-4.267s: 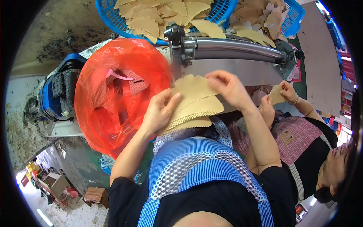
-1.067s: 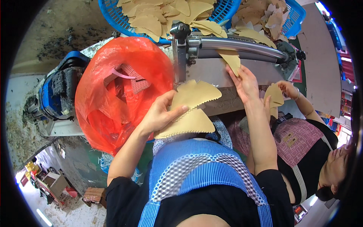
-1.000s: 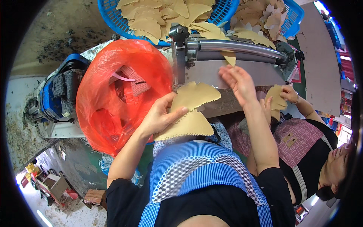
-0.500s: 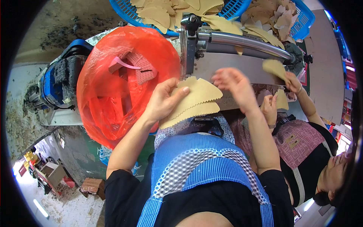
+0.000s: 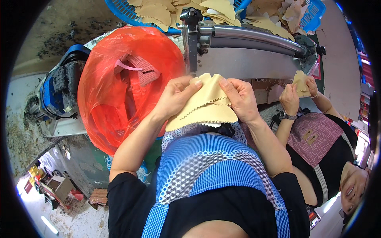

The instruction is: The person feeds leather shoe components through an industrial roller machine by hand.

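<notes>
Between my two hands is a small bundle of tan zigzag-edged pieces (image 5: 208, 113), overlapping, with a white underside showing at the lower edge. My left hand (image 5: 178, 93) pinches its upper left part, thumb on top. My right hand (image 5: 241, 97) grips the upper right corner, thumb on top, and the top piece is creased between the two thumbs. The pieces hang just in front of my blue checked apron (image 5: 214, 164). Fingers beneath the pieces are hidden.
A red plastic bag (image 5: 101, 79) with a pink textured piece inside stands at left. A metal roller machine (image 5: 254, 35) lies ahead. Behind it, blue baskets (image 5: 313, 16) hold more tan pieces. At right, a co-worker's hands (image 5: 291, 99) hold a tan piece (image 5: 301, 81). A blue motor (image 5: 53, 93) sits far left.
My right hand has come back left and down and taken hold of the pieces' upper right corner. The top piece is now bent. The co-worker's hands have come together on one tan piece.
</notes>
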`<state>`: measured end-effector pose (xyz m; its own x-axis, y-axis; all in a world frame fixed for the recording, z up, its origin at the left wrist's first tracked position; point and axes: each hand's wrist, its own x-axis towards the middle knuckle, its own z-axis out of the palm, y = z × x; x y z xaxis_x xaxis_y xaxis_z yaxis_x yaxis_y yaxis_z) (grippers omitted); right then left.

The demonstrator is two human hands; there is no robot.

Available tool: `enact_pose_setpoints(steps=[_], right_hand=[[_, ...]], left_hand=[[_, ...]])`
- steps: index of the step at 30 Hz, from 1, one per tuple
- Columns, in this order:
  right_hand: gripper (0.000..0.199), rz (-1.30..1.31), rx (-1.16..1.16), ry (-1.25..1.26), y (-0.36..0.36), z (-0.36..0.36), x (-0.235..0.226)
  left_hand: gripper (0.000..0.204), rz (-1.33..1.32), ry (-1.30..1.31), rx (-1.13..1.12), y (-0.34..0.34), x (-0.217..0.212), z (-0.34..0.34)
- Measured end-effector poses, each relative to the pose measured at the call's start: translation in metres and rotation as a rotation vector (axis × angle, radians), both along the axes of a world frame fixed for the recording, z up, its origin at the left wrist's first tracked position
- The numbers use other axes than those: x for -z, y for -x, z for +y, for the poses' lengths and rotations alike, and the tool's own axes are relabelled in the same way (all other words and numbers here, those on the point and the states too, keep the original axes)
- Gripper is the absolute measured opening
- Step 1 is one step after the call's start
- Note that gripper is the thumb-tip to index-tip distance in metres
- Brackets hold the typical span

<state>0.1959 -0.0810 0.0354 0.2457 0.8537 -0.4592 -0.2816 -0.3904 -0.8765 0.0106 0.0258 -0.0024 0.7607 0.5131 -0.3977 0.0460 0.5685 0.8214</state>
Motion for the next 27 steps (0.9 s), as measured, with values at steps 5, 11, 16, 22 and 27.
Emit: enact_pose_setpoints(steps=[5, 11, 16, 22, 27], right_hand=[[0.044, -0.881, -0.072, -0.288, -0.005, -0.005, -0.002], [0.044, -0.676, 0.145, -0.152, 0.004, -0.008, 0.001], [0.041, -0.425, -0.001, -0.060, 0.000, -0.016, 0.002], [0.039, -0.471, -0.037, -0.088, 0.000, -0.023, 0.008], [0.031, -0.365, 0.211, -0.095, -0.019, -0.037, 0.006]], left_hand=[[0.036, 0.034, 0.027, -0.004, 0.000, -0.008, -0.004], [0.062, 0.194, -0.147, -0.130, -0.008, -0.019, -0.007], [0.064, 0.090, -0.185, -0.154, -0.008, -0.017, -0.011], [0.065, 0.009, -0.165, -0.204, -0.010, -0.004, -0.017], [0.059, 0.196, -0.006, -0.149, 0.006, 0.000, -0.007]])
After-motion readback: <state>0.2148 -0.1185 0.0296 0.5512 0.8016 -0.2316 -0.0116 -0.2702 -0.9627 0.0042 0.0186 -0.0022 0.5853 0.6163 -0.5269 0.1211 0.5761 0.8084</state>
